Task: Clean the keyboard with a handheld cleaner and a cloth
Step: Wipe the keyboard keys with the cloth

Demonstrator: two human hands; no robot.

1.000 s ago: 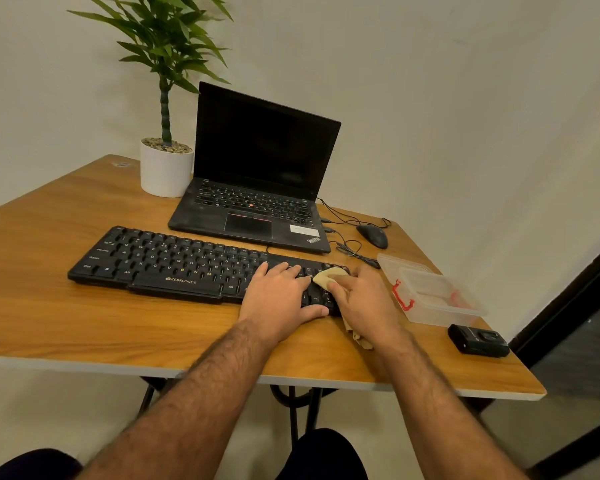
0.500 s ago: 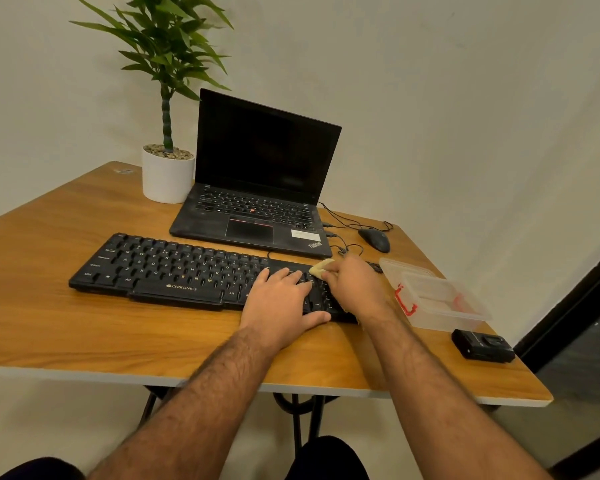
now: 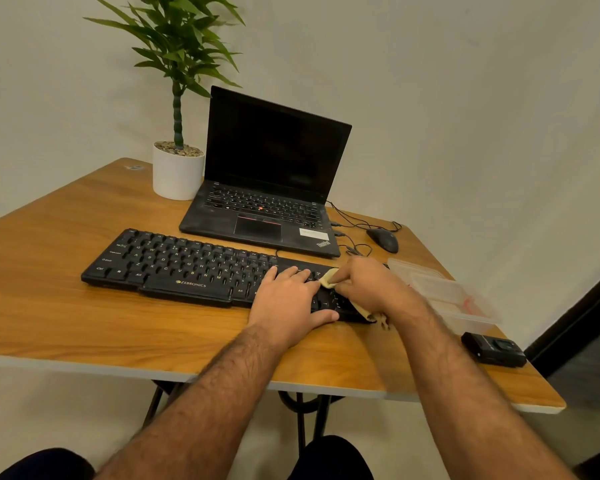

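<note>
Wooden brown table top (image 3: 49, 306) with a smooth grain stands by a plain pale wall. On it lies the long flat black plastic keyboard (image 3: 187, 268). At the keyboard's right end, the left hand (image 3: 288, 299) lies flat on the keys, fingers straight. The right hand (image 3: 371, 285) grips a soft yellow cloth (image 3: 329, 277) and presses it on the keys. Half a second ago this hand was at the keyboard's back edge; now it has slid nearer the front. Behind the keyboard sit an open black laptop (image 3: 267, 188), a round white plant pot (image 3: 177, 174) and a black mouse (image 3: 383, 239). Right of the keyboard are a clear plastic box (image 3: 454, 299) and a small black boxy gadget (image 3: 492, 348).
</note>
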